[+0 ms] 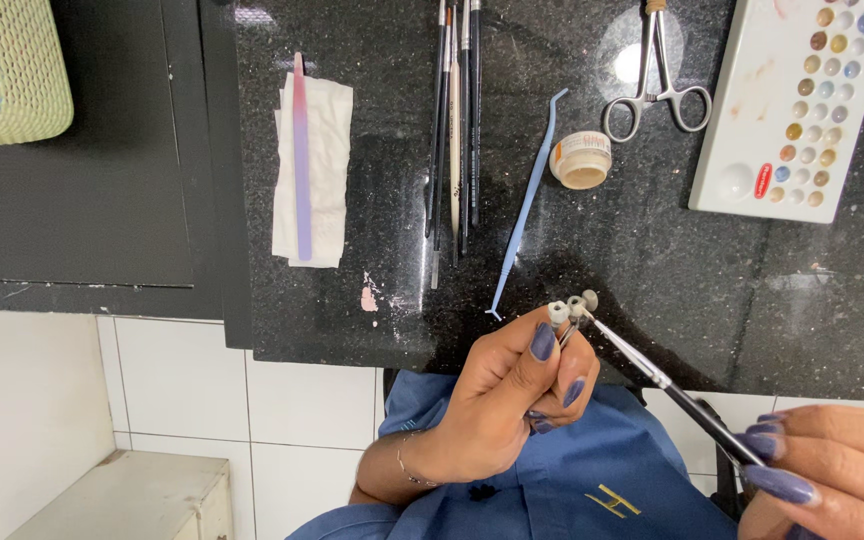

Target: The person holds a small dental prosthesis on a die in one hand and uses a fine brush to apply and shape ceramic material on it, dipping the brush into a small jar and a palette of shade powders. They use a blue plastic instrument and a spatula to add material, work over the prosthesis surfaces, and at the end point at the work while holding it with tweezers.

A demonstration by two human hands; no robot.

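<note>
1. The left hand (497, 400) pinches a thin metal holder (569, 330), fingers clenched around it just above the blue garment (562, 480), and on its tip sit three small pale tooth-shaped pieces (572, 303), held up in front of the edge of the dark speckled tabletop (652, 260).
2. The right hand (832, 470) grips a fine brush (667, 385) by its dark handle, fingers closed on it, and the tip is right at the middle piece, touching or nearly so.
3. By the look of it, this is the painting step: colour going onto the small pieces.
4. The white palette (742, 110) with its rows of colour wells lies well apart at upper right, a small open jar (581, 160) and metal forceps (657, 80) nearer.
5. My read is that the next stroke calls for a steady left-hand pinch and a very light brush touch, since the pieces are tiny and close together.
6. Spare brushes (455, 120), a blue applicator stick (527, 200) and a folded tissue (312, 160) lie untouched.
</note>
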